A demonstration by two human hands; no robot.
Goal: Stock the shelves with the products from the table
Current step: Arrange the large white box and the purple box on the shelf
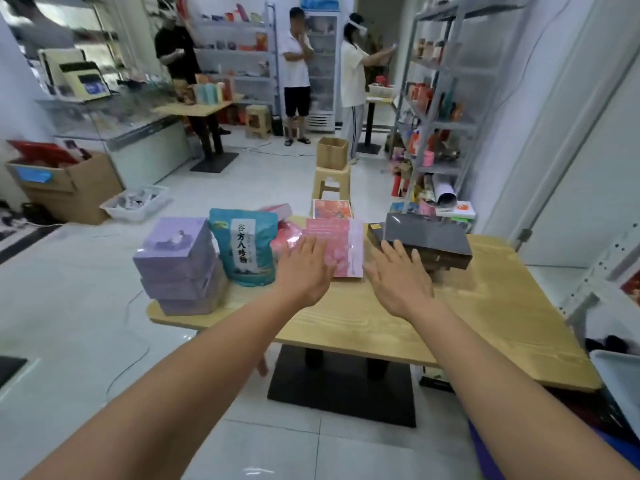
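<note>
Since the pink box (346, 245) looks like flat, stiff card under glossy film, I judge it light but slippery. It is best taken by its two side edges with flat palms, not pinched from above. It lies on the bench (381, 327) at 12 o'clock from the person. The teal pouch (246, 247) stands at 11 o'clock, and the dark box (429, 235) lies at 1 o'clock. A stack of purple boxes (176, 268) stands at 10 o'clock, at the bench's edge. The pouch looks soft and likely to sag, so it would want a hold round its body. The dark box looks rigid and probably heavier. The shelves (440, 98) stand well apart, beyond the bench at 1 o'clock.

The left grip (304, 271), a bare hand, is wide open, palm down and fingers straight, and holds nothing. Its fingertips overlap the pink box's left part, though I cannot tell whether they touch it. The right grip (400, 277) is just as open and empty. It sits just right of the pink box with its fingertips over the dark box's near corner, and contact there is unclear too.
</note>
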